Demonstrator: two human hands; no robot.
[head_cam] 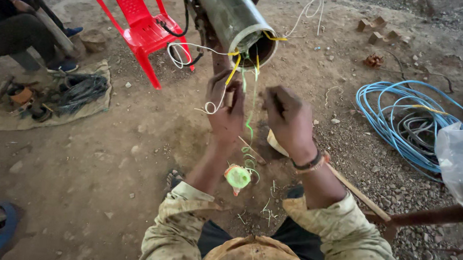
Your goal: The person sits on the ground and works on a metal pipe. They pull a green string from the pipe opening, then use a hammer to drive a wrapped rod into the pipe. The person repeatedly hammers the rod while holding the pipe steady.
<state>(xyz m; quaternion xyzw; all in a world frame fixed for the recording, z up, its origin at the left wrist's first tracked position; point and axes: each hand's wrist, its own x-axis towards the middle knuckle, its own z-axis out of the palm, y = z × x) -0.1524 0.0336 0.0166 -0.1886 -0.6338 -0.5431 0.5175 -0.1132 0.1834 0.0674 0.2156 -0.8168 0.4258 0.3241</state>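
Observation:
A grey metal cylinder (235, 20) tilts toward me, its open end showing yellow and white wires (233, 61) coming out. My left hand (225, 106) is closed around those wires just below the cylinder's mouth. My right hand (288, 119) is beside it, fingers pinched on a thin green string (249, 123) that hangs down in loops. The string runs to a green spool (238, 176) lying on the dirt between my knees.
A red plastic chair (143, 27) stands behind the cylinder. A coil of blue cable (396, 120) lies at the right, beside a plastic bag (459, 158). At the left a seated person's legs (19, 30) and a cloth with tools (53, 100).

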